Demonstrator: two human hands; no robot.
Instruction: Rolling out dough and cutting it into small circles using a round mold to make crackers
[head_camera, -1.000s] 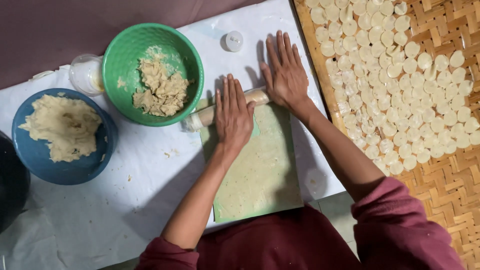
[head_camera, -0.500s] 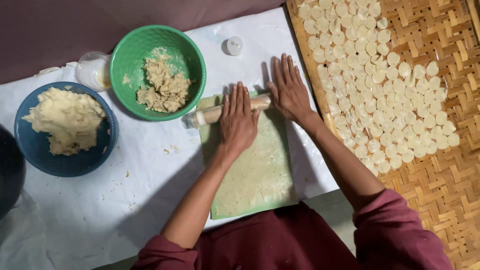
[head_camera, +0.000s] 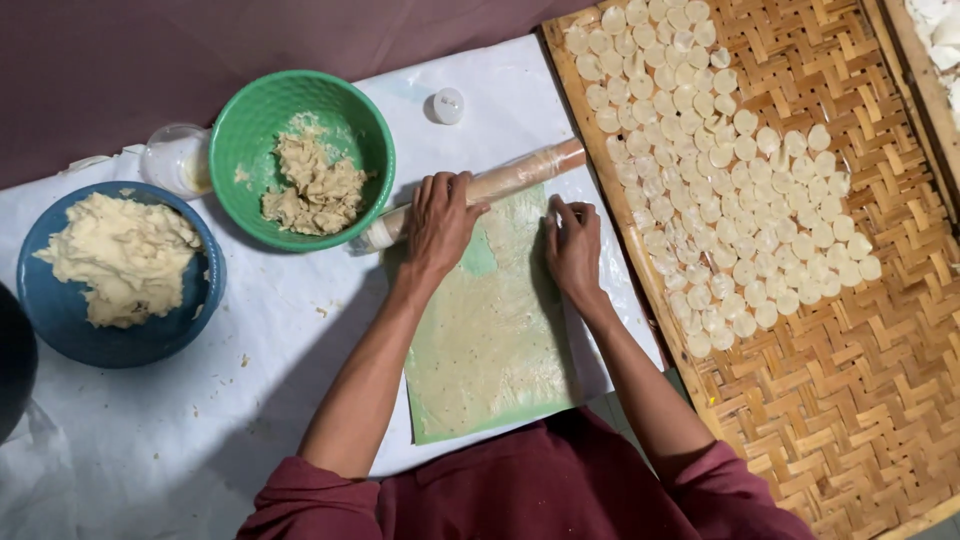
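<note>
- White sheeting (head_camera: 180, 440) covers the work surface; dark maroon backdrop along the far edge.
- Thin sheet of rolled dough (head_camera: 490, 330) lies on a green mat, directly in front of the person, between the two forearms.
- Rolling pin (head_camera: 500, 185), wrapped in clear film, lies slantwise across the far end of the dough sheet.
- Left hand (head_camera: 438, 222) rests on top of the pin near its left end, fingers together and curled over it.
- Right hand (head_camera: 573, 245) lies flat on the dough just below the pin, fingers close together, tips at the pin's edge; whether they touch it I cannot tell.
- Green bowl (head_camera: 250, 150) with crumbly dough scraps sits just beyond the left hand, near the pin's left end.
- Blue bowl (head_camera: 60, 340) with a pale lump of dough stands further left.
- Small clear jar (head_camera: 178, 160) sits beside the green bowl; small white cap (head_camera: 447, 105) lies on the sheeting behind the pin.
- Woven bamboo tray (head_camera: 850, 400) to the right, its upper part covered with rows of small pale dough discs (head_camera: 740, 180).
</note>
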